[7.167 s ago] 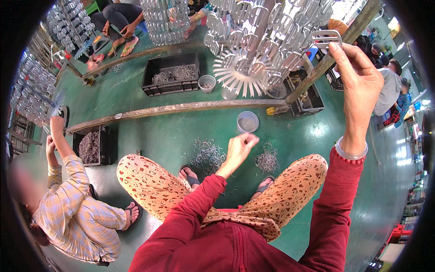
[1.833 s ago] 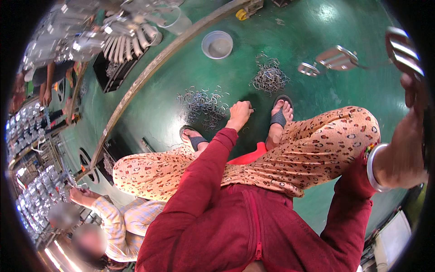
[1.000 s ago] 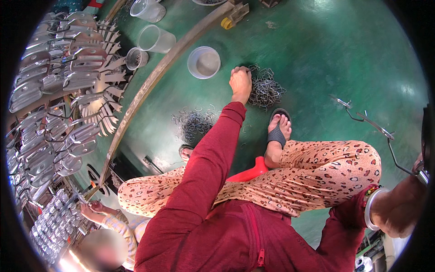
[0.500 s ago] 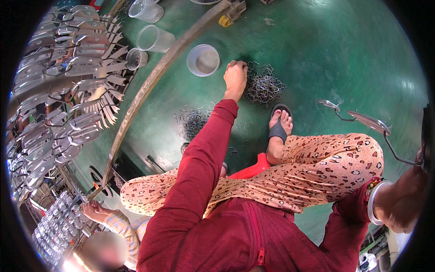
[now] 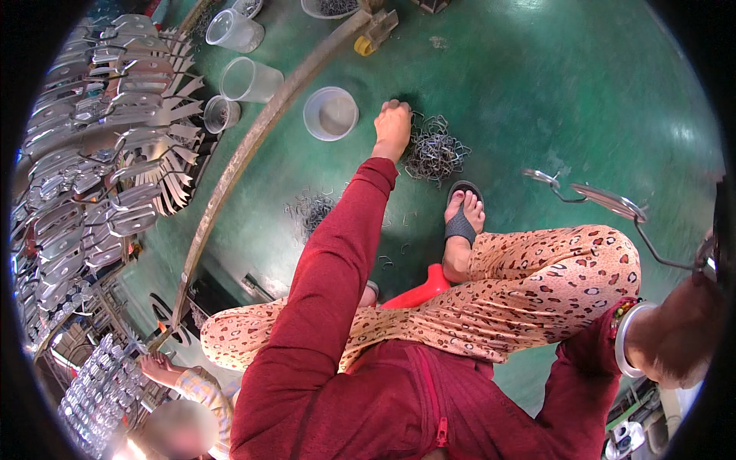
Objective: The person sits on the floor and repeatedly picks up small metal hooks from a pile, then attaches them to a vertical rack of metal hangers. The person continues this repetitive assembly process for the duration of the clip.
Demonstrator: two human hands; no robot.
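One broad glossy green floor (image 5: 583, 115), spread on all sides of a round translucent white plastic tub (image 5: 330, 113). Many shiny flat silver metal pieces (image 5: 138, 67), hung in dense rows, well left of the tub. Between these and the tub, a long brown wooden rail (image 5: 232, 167). Well below the tub, tan spotted trousers (image 5: 537, 284); far below and to its left, a co-worker's pale plaid sleeve (image 5: 203, 399). Left of the tub, beyond the rail, a clear plastic bucket (image 5: 251, 80). Far below and right of the tub, the right hand (image 5: 675, 341), dark and partly lost at the view's rim, fingers closed on the end of a chain of silver metal plates and bent wire (image 5: 611, 202), strung from there back toward the tub. Just right of the tub, apart from it, the left hand (image 5: 392, 126), back upward, at the left edge of a tangled heap of grey bent-wire hooks (image 5: 437, 153); fingers curled together, tips hidden, cannot tell whether clamped on a hook. Below the tub, a smaller heap of similar hooks (image 5: 310, 211) and a few loose hooks (image 5: 386, 262).
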